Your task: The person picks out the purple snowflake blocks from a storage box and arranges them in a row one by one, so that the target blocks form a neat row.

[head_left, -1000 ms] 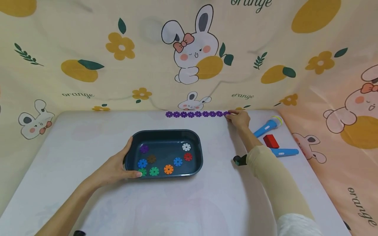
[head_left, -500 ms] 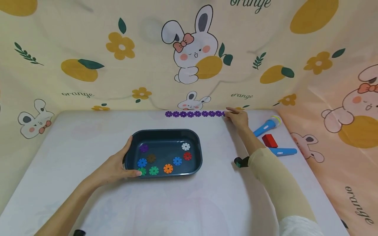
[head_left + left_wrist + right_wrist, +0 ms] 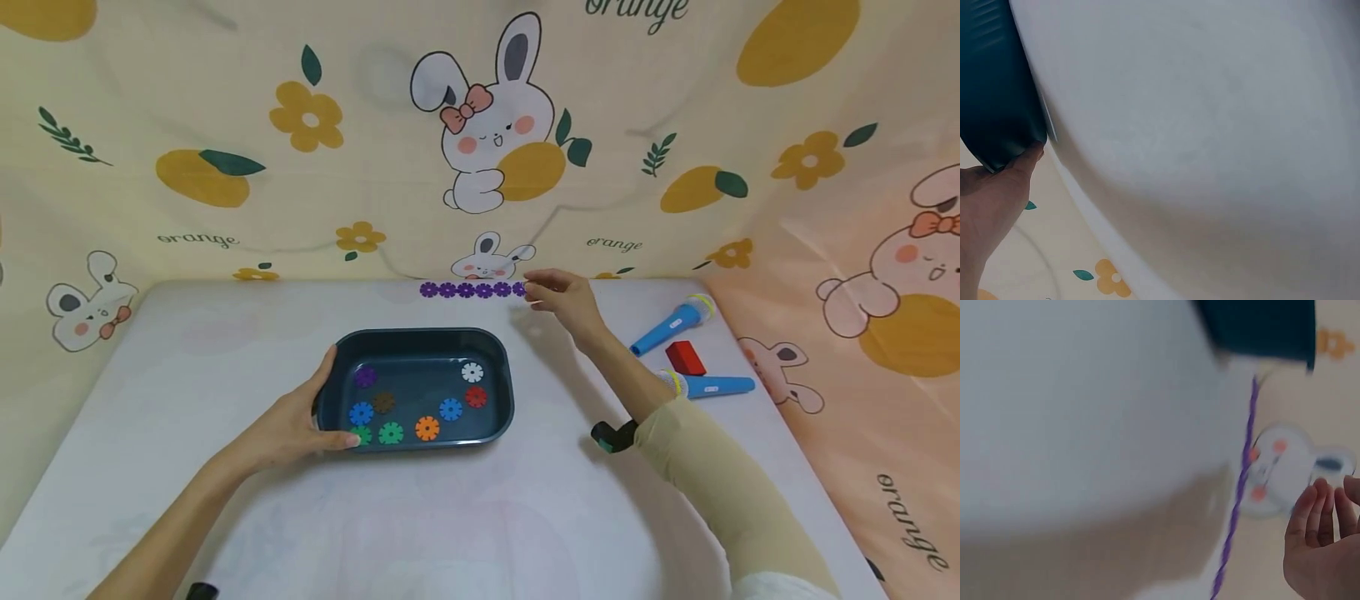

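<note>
My left hand (image 3: 292, 427) grips the left end of a dark teal tray (image 3: 420, 375), thumb over the near rim and fingers along the outer wall. Inside lie several notched plastic discs, among them an orange disc (image 3: 427, 428) and a white disc (image 3: 472, 372); the thumb tip overlaps a green disc (image 3: 363, 437). Along the table's back edge runs a straight row of linked purple discs (image 3: 467, 290). My right hand (image 3: 566, 304) hovers at this row, hiding its right part in the head view. In the right wrist view its fingers (image 3: 1310, 515) are loosely bent, with nothing between them.
At the table's right side lie two blue toy microphones, one farther back (image 3: 678, 325) and one nearer (image 3: 716, 386), with a red block (image 3: 686, 357) between them. A printed cloth wall (image 3: 315, 192) rises directly behind the white table (image 3: 465, 517).
My right hand has left the right end of the purple row and moved left along it, now covering discs that showed before. The left hand and tray stay in place.
</note>
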A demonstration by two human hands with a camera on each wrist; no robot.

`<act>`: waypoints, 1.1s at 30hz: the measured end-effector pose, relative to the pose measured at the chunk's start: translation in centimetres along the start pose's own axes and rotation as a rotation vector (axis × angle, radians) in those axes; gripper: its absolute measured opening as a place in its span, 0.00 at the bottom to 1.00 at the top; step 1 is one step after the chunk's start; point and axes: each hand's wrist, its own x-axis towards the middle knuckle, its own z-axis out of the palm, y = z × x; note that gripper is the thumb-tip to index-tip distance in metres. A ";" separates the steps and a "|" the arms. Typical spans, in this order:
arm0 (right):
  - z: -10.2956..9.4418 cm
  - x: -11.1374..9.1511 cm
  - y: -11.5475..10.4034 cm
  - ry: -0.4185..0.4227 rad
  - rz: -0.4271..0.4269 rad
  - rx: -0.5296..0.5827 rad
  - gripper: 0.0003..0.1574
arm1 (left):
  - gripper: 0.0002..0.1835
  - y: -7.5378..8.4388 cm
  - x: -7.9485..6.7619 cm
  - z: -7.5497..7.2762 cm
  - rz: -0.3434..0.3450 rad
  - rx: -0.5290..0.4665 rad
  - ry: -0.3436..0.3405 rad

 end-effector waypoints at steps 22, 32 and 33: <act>12.1 -3.9 -2.7 -0.435 -0.201 -0.236 0.18 | 0.70 0.5 0.3 -0.2 0.001 0.017 -0.011; 17.3 -4.6 -1.5 -0.486 -0.194 -0.403 0.18 | 0.70 0.5 0.0 -0.4 0.002 0.006 -0.018; 17.8 -4.7 -1.2 -0.483 -0.192 -0.423 0.18 | 0.70 0.4 0.0 -0.4 0.002 0.004 -0.018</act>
